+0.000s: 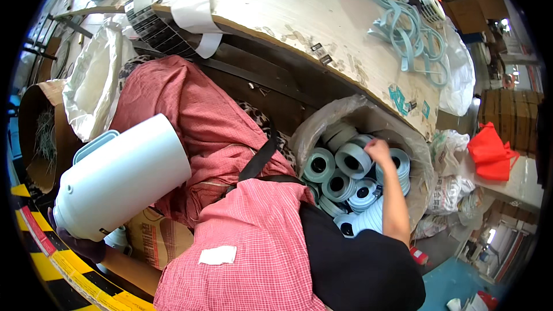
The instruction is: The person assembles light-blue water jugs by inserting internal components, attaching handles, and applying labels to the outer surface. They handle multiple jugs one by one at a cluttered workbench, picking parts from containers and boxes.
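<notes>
My left hand point(86, 246), in a dark purple glove, grips the lower end of a large pale blue vacuum jug point(124, 175) with a side handle. The jug lies tilted on its side by my lap, its wide end toward my knees. To the right, my bare right hand point(378, 151) reaches into a bag-lined container point(423, 164) of pale blue ring-shaped plastic parts point(363, 193). Its fingers are closed at the edge of one plastic ring point(352, 161). Several rings are stacked inside one another, and the fingertips are partly hidden.
A worktable point(271, 0) runs across the front, with a strip of black labels point(155, 26) hanging over its edge and tangled pale blue straps point(406, 34) on top. At left stand a white sack point(92, 80) and an open cardboard box point(49, 138). A red bag point(492, 152) sits far right.
</notes>
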{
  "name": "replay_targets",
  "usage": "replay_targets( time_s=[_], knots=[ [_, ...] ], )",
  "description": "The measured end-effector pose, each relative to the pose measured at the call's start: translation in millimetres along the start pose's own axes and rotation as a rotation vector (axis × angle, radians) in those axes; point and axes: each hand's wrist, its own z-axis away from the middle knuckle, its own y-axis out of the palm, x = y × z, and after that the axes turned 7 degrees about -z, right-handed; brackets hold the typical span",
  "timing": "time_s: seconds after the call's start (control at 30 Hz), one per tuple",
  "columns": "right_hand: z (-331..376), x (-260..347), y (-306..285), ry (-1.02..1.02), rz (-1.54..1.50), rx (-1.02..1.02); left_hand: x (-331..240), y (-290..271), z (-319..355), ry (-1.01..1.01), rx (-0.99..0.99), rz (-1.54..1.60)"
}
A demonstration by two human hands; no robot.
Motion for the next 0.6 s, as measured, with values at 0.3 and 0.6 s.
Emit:
replay_targets(
  time_s=[0.3,0.6],
  knots=[
    [67.5,38.2,95.2,-0.083,0.323,-0.063,48.4,50.7,69.5,0.325,-0.054,-0.454],
    [110.8,32.5,215.2,-0.133,0.215,-0.212,72.9,59.7,94.9,0.346,0.394,-0.464]
  ],
)
